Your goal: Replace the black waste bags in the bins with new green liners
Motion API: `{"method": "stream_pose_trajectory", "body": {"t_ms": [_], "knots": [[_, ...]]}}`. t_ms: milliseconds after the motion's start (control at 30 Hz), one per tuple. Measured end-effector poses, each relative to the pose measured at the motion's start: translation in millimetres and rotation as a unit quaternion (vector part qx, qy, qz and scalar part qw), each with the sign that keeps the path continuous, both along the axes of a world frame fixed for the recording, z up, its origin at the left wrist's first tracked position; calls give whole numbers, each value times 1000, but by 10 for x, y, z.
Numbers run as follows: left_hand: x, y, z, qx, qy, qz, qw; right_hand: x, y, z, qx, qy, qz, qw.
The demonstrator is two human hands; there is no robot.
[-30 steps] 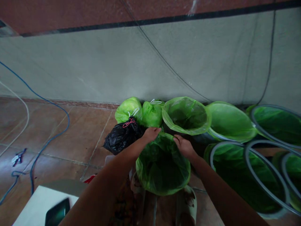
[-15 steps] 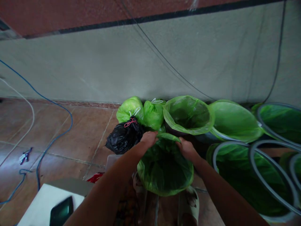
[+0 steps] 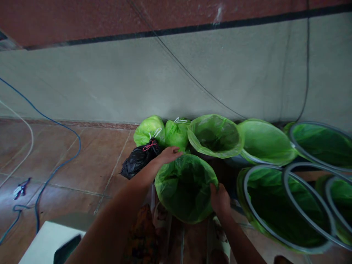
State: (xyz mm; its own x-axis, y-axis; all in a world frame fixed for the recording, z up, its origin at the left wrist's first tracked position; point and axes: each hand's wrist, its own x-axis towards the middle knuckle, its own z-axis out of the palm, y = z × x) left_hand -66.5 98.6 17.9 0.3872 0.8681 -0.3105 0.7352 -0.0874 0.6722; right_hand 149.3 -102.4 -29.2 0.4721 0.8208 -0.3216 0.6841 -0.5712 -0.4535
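A trash bin lined with a translucent green trash bag (image 3: 168, 183) stands right in front of my feet, its mouth facing up and the bag folded over the rim. My right hand (image 3: 220, 200) is closed on the bag's edge at the right side of the rim. At the back left of the rim, my left hand (image 3: 169, 154) has its fingers stretched out, with nothing visible in them. Close beside that hand lie a tied black trash bag (image 3: 139, 161) and two tied green bags, one (image 3: 150, 130) farther left and one (image 3: 176, 135) just behind.
Several more green-lined bins stand to the right, including a bin (image 3: 216, 137) by the wall and one with a grey ring rim (image 3: 262, 169). At left, a blue cable (image 3: 59, 167) and keys (image 3: 21, 189) lie on the tiles. A phone (image 3: 66, 251) rests on a white surface (image 3: 46, 244).
My left hand has let go of the bag's edge and moved slightly left. My right hand has slid along the rim to its right side, towards me. The view has shifted slightly.
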Motion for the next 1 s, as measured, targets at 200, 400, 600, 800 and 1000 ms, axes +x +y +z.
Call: {"method": "stream_pose_trajectory", "body": {"t_ms": [200, 400, 600, 800, 1000], "knots": [[395, -8, 45, 87, 122, 18, 989, 184, 295, 259, 119, -19, -9, 993], [545, -41, -114, 77, 138, -13, 987, 238, 1071, 306, 99, 38, 149, 983], [382, -77, -206, 76, 65, -101, 990, 125, 1063, 118, 76, 58, 218, 971], [291, -125, -196, 119, 139, -139, 973, 214, 978, 47, 30, 6, 261, 965], [281, -239, -217, 113, 221, -144, 958, 208, 1013, 7, 7, -14, 263, 965]]}}
